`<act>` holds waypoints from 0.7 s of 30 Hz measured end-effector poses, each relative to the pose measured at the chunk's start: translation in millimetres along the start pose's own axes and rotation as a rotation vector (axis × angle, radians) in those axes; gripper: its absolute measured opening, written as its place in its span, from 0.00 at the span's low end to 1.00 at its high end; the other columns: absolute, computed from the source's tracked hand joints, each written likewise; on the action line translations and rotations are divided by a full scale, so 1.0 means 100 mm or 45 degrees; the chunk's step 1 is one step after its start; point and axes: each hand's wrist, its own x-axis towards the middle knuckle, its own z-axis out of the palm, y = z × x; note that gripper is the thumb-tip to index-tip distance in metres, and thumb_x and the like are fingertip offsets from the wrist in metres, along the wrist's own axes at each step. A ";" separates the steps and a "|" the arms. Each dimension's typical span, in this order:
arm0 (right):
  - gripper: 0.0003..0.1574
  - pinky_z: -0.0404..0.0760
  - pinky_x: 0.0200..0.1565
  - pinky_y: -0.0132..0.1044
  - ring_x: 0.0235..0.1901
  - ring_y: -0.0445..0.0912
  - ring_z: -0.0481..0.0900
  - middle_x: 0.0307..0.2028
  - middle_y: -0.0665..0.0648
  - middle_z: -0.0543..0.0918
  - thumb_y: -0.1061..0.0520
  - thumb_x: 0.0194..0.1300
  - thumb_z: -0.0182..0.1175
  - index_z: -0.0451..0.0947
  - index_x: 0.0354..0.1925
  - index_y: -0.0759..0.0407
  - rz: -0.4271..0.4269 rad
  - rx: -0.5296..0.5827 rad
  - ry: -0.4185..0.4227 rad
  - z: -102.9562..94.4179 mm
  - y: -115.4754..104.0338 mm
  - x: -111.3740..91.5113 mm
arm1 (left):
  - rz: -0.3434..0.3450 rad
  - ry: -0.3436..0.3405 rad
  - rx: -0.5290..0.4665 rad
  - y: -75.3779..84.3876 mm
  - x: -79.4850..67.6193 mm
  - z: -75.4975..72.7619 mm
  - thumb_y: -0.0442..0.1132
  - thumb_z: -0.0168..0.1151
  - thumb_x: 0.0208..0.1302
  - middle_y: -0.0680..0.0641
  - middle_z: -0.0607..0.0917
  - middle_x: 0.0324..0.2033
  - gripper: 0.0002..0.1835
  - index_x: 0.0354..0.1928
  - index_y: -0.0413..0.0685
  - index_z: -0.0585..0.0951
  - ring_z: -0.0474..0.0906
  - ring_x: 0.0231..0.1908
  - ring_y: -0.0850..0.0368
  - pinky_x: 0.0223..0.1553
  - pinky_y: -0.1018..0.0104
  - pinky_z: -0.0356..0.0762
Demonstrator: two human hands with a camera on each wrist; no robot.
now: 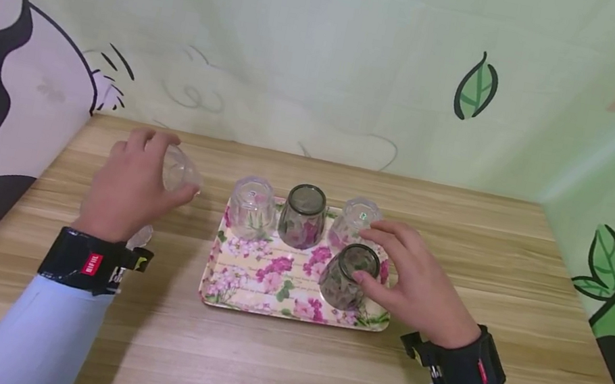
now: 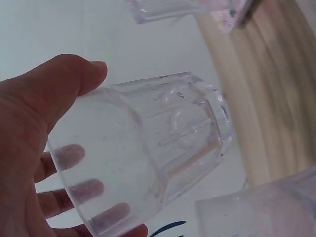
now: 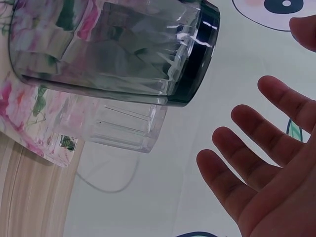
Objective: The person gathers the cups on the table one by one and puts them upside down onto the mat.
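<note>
My left hand (image 1: 126, 184) grips a clear faceted glass (image 2: 143, 148) at the left of the table. Thumb and fingers hold it near its rim, which faces my palm in the left wrist view. Over the right part of a flowered tray (image 1: 250, 309) hovers my right hand (image 1: 421, 284), fingers spread. Beside it a grey tinted glass (image 1: 350, 278) stands upside down on the tray; a gap shows between them in the right wrist view (image 3: 118, 44). Along the tray's back stand a clear glass (image 1: 252, 210), another grey glass (image 1: 303, 219) and a clear glass (image 1: 348, 223), all upside down.
Another clear glass (image 2: 261, 212) is near the held one, mostly hidden behind my left wrist in the head view. The wooden table (image 1: 252, 367) ends at a pale cloth wall (image 1: 320, 50) with cartoon drawings, which also closes off both sides.
</note>
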 end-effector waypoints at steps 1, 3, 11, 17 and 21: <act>0.37 0.79 0.63 0.63 0.66 0.58 0.71 0.66 0.65 0.74 0.47 0.61 0.70 0.73 0.65 0.56 0.000 0.003 0.001 0.00 0.00 0.00 | 0.008 0.016 -0.007 0.01 -0.01 -0.02 0.55 0.72 0.54 0.26 0.70 0.65 0.42 0.66 0.41 0.68 0.69 0.55 0.22 0.39 0.21 0.81; 0.36 0.80 0.62 0.62 0.65 0.58 0.71 0.65 0.65 0.74 0.48 0.61 0.70 0.73 0.64 0.57 0.000 0.005 0.002 -0.01 0.00 0.00 | 0.028 0.048 -0.021 0.04 -0.03 -0.05 0.54 0.73 0.54 0.28 0.71 0.65 0.42 0.66 0.40 0.69 0.69 0.54 0.23 0.39 0.23 0.81; 0.36 0.80 0.62 0.63 0.65 0.59 0.71 0.65 0.66 0.74 0.49 0.61 0.70 0.74 0.64 0.59 -0.024 0.006 0.006 -0.02 -0.01 0.01 | 0.090 0.165 -0.057 0.14 -0.13 -0.15 0.54 0.74 0.52 0.27 0.73 0.62 0.43 0.65 0.37 0.70 0.71 0.51 0.26 0.36 0.28 0.82; 0.36 0.80 0.62 0.62 0.65 0.57 0.71 0.64 0.64 0.75 0.49 0.61 0.70 0.74 0.64 0.58 -0.024 -0.009 0.012 -0.02 0.00 0.01 | 0.165 0.228 -0.093 0.24 -0.19 -0.20 0.53 0.73 0.52 0.27 0.76 0.59 0.42 0.62 0.34 0.71 0.73 0.50 0.29 0.39 0.30 0.82; 0.36 0.79 0.63 0.63 0.65 0.58 0.71 0.65 0.65 0.74 0.48 0.62 0.69 0.74 0.64 0.58 -0.004 0.000 -0.001 -0.03 -0.01 0.00 | 0.225 0.233 -0.129 0.32 -0.22 -0.24 0.53 0.74 0.52 0.27 0.77 0.58 0.41 0.62 0.34 0.72 0.74 0.52 0.31 0.46 0.31 0.82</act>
